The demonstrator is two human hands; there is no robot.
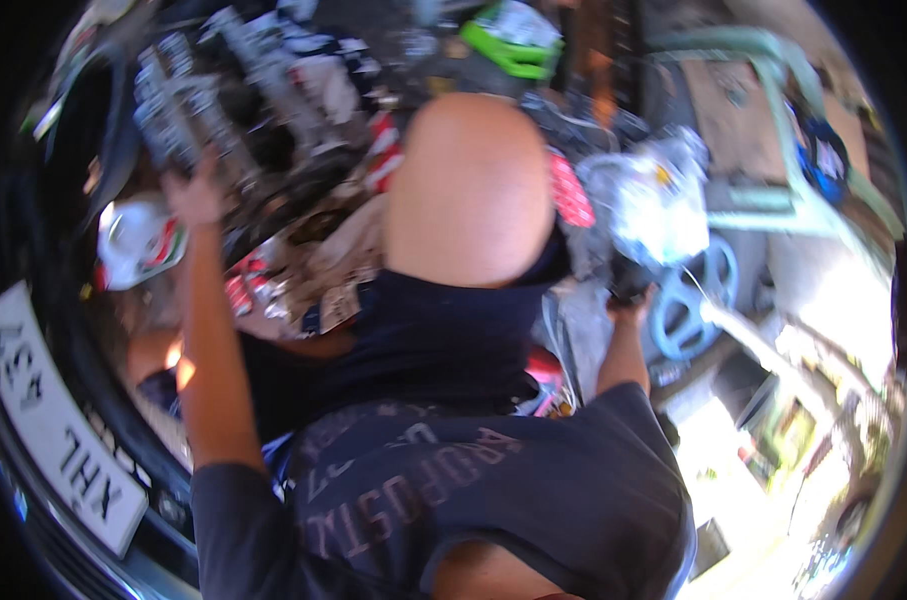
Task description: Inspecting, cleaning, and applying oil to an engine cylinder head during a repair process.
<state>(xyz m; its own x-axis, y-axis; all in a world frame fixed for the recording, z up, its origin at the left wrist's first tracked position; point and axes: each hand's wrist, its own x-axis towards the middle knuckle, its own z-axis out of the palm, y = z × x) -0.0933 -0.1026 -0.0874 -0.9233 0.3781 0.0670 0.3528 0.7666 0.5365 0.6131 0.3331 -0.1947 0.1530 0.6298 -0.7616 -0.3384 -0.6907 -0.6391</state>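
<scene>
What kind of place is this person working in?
Probably a vehicle repair spot or roadside workshop. A car's front with a number plate sits at lower left, greasy metal engine parts lie under the left hand, and a blue spoked wheel sits near the right hand.

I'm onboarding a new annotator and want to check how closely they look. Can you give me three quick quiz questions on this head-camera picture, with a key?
1. True or false: the left hand reaches up to the grey metal parts at the upper left.
2. What is the right hand on? A) the clear plastic bag B) the green and white container C) the number plate
3. What colour is the wheel-shaped part beside the right hand?

Key: 1 true; 2 A, though blur hides the grip; 3 light blue.
</scene>
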